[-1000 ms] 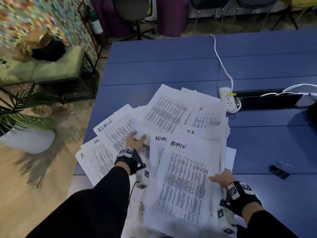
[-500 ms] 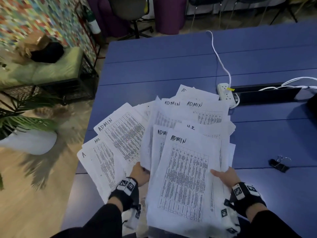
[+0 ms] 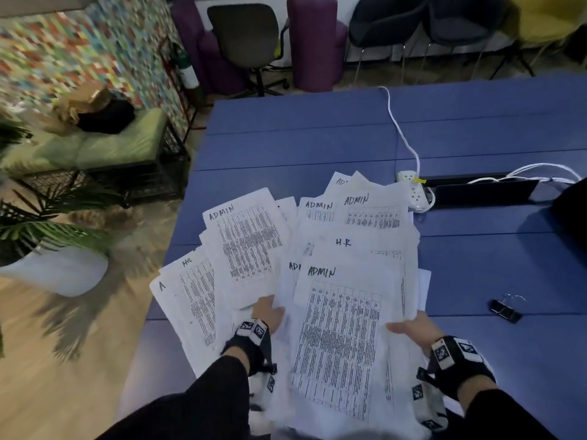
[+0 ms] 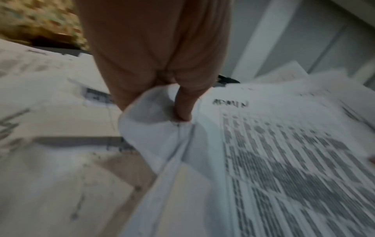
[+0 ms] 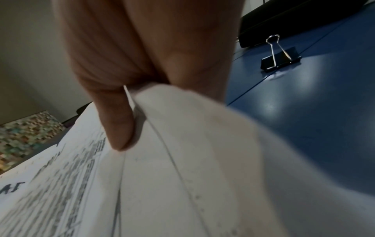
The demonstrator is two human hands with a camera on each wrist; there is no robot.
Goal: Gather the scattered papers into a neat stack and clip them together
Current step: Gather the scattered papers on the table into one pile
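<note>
Several printed papers (image 3: 343,328), headed ADMIN or H.R in marker, lie fanned over the near left part of the blue table (image 3: 317,138). My left hand (image 3: 268,314) pinches the left edge of the central bundle (image 4: 166,128), thumb on top. At the bundle's right edge my right hand (image 3: 409,330) grips the sheets (image 5: 182,144), its thumb pressed on the top page. More sheets (image 3: 190,300) spread out to the left, past the table's edge. A black binder clip (image 3: 506,308) lies on the table to the right, also shown in the right wrist view (image 5: 281,60).
A white power strip (image 3: 414,192) with its cord sits just beyond the papers, beside a black cable tray (image 3: 482,192). A potted plant (image 3: 47,249) and a green bench (image 3: 95,147) stand left of the table. Chairs line the far side.
My left hand has drawn back from the far sheets toward me and taken the bundle's left edge. The spread papers have slid closer together. My right hand has kept its grip on the right edge.
</note>
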